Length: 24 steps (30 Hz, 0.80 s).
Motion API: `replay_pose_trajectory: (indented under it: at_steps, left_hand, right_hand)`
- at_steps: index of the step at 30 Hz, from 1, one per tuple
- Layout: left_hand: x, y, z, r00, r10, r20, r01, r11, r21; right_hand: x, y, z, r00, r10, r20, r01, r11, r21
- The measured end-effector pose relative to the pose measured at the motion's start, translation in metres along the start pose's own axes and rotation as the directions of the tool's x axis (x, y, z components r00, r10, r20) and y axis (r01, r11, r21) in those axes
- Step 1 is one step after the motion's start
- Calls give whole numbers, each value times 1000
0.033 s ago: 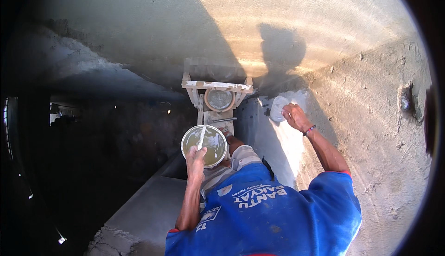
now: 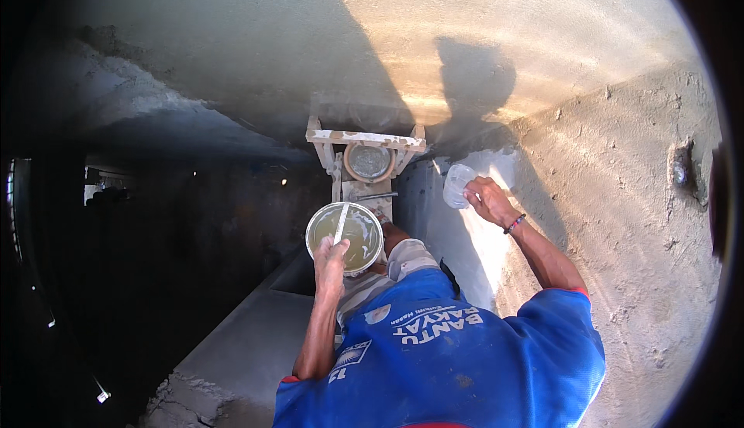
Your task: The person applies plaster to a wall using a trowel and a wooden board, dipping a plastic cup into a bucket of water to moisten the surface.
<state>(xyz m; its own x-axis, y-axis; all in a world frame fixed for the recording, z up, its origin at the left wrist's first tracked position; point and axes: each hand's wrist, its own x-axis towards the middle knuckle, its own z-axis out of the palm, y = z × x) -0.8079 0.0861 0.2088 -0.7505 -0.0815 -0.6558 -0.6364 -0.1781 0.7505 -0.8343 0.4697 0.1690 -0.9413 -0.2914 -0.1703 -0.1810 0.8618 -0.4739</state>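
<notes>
My left hand [image 2: 331, 264] is closed round the lower end of a pale flat strip [image 2: 341, 220] that crosses the mouth of a round bucket [image 2: 364, 251]; it looks like the bucket's handle. Murky greenish-grey liquid fills much of the bucket, which hangs in front of my legs. Over to the right, my right hand [image 2: 490, 201] grips a clear plastic cup [image 2: 457, 186] by its side. The cup is held beside a pale, partly sunlit surface; its contents I cannot make out.
Ahead stands a splattered wooden frame [image 2: 364, 140] with a round tub [image 2: 368, 163] in it. A dark-handled tool [image 2: 376, 195] lies on the plank below. A rough plastered wall [image 2: 620, 195] rises on the right. Deep shadow lies left, beyond a grey ledge [image 2: 240, 343].
The cup and my right hand have shifted slightly left and down. The bucket in my left hand sits a little higher and farther right in view.
</notes>
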Motion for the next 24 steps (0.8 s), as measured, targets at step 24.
replay_pose_trajectory:
  at_steps: [24]
  left_hand:
    - [14,11,25,960,270,78,-280,940,195]
  right_hand:
    - [133,-169,120,924,-365,115,266,828,494]
